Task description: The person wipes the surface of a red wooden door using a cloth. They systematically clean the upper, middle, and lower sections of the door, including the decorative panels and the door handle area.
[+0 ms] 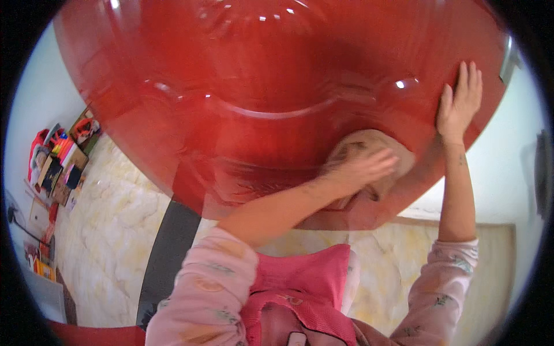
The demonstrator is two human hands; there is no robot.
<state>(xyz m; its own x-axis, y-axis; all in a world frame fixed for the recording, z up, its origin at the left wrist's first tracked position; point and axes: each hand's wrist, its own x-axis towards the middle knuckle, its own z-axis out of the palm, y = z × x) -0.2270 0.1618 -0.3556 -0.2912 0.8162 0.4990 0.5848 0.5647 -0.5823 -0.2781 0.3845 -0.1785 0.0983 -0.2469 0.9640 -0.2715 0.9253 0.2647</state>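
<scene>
A glossy red tabletop [259, 142] fills the upper view, with bright reflections and a curved pale line across it. My left hand [368, 166], blurred, reaches across to the right and presses on a beige cloth [400, 158] near the front edge. Its fingers lie stretched out over the cloth, which is bunched and darker on the left side. Farther right, my right hand [461, 104] rests flat on the red surface close to the right edge. Its thumb is apart from the fingers, and nothing is in it.
Boxes and colourful items [60, 160] are piled along the left wall. A dark strip [166, 251] crosses the pale marbled floor [108, 229]. At the right a white wall [489, 177] comes close to the table. A red surface [99, 335] shows at lower left.
</scene>
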